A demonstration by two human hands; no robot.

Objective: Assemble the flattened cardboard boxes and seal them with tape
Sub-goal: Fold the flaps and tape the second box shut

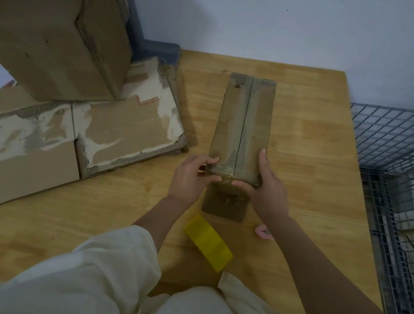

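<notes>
Cream sleeves [108,272] fill the lower frame, with both forearms reaching up toward the centre. Just above the sleeves, a yellow tape roll [208,243] lies on the wooden bench [311,153], between the forearms. A small pink object [264,232] lies on the bench just right of the roll, beside the right forearm; what it is cannot be told.

At the centre of the frame a long, narrow box [243,124] stands on the bench, its top flaps closed along a middle seam under glossy tape. The near end of the box is held by both hands. The left hand [192,179] is curled at the near left corner, with fingertips on the top face and the thumb against the end. The right hand [264,186] grips the near right corner, fingers along the right side and the thumb bent over the end edge.

At centre left, flat, torn cartons [88,133] lie stacked on the bench. A large carton [46,40] rests on them at upper left. A wire cage [405,169] is seen at the right edge.
</notes>
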